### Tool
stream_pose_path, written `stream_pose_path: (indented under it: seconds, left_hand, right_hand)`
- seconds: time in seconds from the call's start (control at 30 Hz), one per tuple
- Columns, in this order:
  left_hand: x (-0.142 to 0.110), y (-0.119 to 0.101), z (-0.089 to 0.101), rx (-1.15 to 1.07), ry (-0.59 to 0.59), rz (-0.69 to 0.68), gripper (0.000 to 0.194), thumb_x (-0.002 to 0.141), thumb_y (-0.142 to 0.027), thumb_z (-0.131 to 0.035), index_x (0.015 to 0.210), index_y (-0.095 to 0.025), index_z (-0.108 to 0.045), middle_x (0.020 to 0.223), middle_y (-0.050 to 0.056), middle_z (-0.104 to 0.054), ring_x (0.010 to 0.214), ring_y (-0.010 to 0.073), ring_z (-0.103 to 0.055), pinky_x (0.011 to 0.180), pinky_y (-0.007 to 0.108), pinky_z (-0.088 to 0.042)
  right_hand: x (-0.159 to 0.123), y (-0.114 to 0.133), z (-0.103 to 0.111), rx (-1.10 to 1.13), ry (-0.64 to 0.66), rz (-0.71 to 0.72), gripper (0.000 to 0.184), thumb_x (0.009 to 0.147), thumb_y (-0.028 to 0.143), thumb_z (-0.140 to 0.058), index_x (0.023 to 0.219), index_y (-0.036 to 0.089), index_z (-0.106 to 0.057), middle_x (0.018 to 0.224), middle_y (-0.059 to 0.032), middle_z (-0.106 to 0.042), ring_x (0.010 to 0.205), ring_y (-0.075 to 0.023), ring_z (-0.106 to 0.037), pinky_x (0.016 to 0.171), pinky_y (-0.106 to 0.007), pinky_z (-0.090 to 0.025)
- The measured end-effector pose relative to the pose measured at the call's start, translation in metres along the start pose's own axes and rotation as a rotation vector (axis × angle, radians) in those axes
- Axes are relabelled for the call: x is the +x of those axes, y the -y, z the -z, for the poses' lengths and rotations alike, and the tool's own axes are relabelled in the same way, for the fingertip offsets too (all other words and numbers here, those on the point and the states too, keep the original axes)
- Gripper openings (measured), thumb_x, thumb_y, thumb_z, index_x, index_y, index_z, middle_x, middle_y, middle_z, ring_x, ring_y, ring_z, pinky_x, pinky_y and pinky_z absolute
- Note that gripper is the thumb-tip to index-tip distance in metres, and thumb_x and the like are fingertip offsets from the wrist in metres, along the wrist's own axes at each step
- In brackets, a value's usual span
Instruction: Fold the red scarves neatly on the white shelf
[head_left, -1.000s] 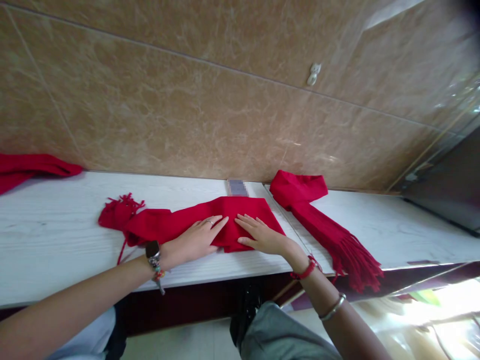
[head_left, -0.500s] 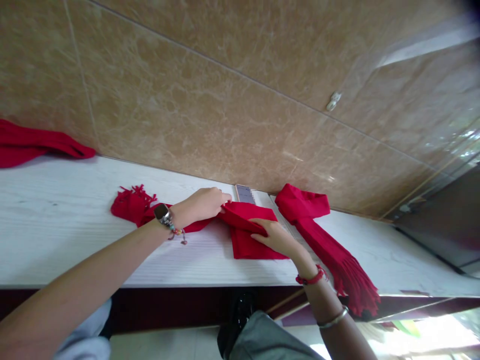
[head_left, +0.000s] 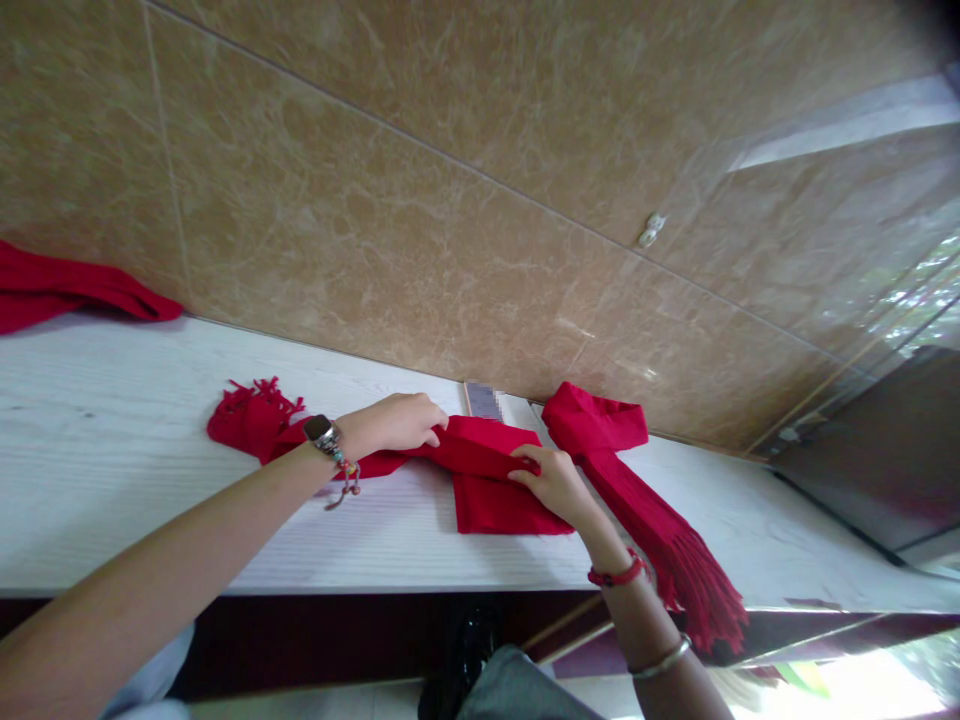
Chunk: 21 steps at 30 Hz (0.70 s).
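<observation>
A red scarf (head_left: 480, 440) lies partly folded on the white shelf, its fringed end to the left. My left hand (head_left: 405, 420) is closed on the scarf's upper edge near the middle, fingers bent around the cloth. My right hand (head_left: 551, 482) pinches a folded layer of the same scarf toward its right end. Below that layer, a flat squared part of the scarf rests on the shelf. To the right of my right hand lies a second red scarf (head_left: 637, 500), looped at the top, its fringe hanging over the front edge.
The white shelf (head_left: 112, 480) runs along a brown marbled tile wall (head_left: 375, 230). More red cloth (head_left: 82, 288) lies at the far left. A phone-like flat object (head_left: 484, 400) sits against the wall behind the scarf. A dark grey box-like object (head_left: 885, 450) stands at the right end.
My right hand has drawn the folded layer slightly up, so it lies flatter and wider. My left hand keeps close to the same spot on the scarf. The view has shifted slightly.
</observation>
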<state>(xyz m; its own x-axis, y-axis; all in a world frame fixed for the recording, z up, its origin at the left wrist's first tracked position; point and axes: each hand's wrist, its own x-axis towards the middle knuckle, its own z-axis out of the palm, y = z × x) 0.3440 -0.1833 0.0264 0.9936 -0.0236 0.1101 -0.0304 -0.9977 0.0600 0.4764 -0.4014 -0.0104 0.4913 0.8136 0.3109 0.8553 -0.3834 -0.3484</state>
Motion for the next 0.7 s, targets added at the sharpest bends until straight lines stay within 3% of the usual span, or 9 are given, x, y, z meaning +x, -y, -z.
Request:
stream_pose_path:
  seconds: [0.17,0.33,0.47,0.6,0.7]
  left_hand:
    - [-0.001,-0.001,-0.003,0.034,0.068,-0.039,0.021,0.083,-0.024,-0.047,0.089,-0.019,-0.067,0.083,0.007,-0.067,0.07,0.0175,-0.061,0.056,0.023,-0.039]
    - [-0.002,-0.005,-0.006,0.053,0.164,-0.044,0.022,0.085,-0.022,-0.046,0.09,-0.016,-0.066,0.081,0.01,-0.067,0.065,0.0181,-0.061,0.051,0.023,-0.036]
    - [-0.004,-0.008,-0.005,0.057,0.181,-0.06,0.022,0.085,-0.019,-0.045,0.089,-0.015,-0.066,0.082,0.01,-0.067,0.064,0.0172,-0.061,0.048,0.022,-0.033]
    - [-0.008,-0.009,-0.001,0.059,0.211,-0.095,0.024,0.084,-0.013,-0.042,0.088,-0.017,-0.065,0.084,0.008,-0.067,0.065,0.0153,-0.06,0.051,0.022,-0.035]
    - [-0.011,-0.012,-0.001,0.091,0.166,-0.104,0.018,0.085,-0.018,-0.046,0.088,-0.018,-0.064,0.084,0.006,-0.066,0.069,0.0164,-0.06,0.056,0.023,-0.038]
  right_hand:
    - [-0.001,0.001,0.001,-0.085,0.045,0.011,0.014,0.077,0.016,-0.057,0.088,0.021,-0.064,0.081,-0.003,-0.068,0.075,-0.0178,-0.062,0.07,-0.028,-0.045]
    - [0.0,0.008,-0.006,-0.084,0.018,0.134,0.014,0.076,0.019,-0.062,0.09,0.019,-0.06,0.09,-0.0053,-0.063,0.083,-0.0179,-0.059,0.075,-0.029,-0.045]
    - [0.003,0.016,-0.017,-0.147,0.01,0.159,0.015,0.075,0.018,-0.063,0.09,0.018,-0.059,0.093,-0.0062,-0.059,0.085,-0.0183,-0.057,0.075,-0.029,-0.045]
    - [0.007,0.021,-0.022,-0.204,0.064,0.145,0.007,0.077,0.013,-0.057,0.081,0.017,-0.062,0.082,-0.0058,-0.062,0.079,-0.0181,-0.057,0.072,-0.027,-0.043]
    - [0.008,0.022,-0.02,-0.188,0.076,0.151,0.013,0.077,0.009,-0.052,0.077,0.017,-0.063,0.079,-0.0053,-0.064,0.076,-0.0171,-0.057,0.07,-0.026,-0.042]
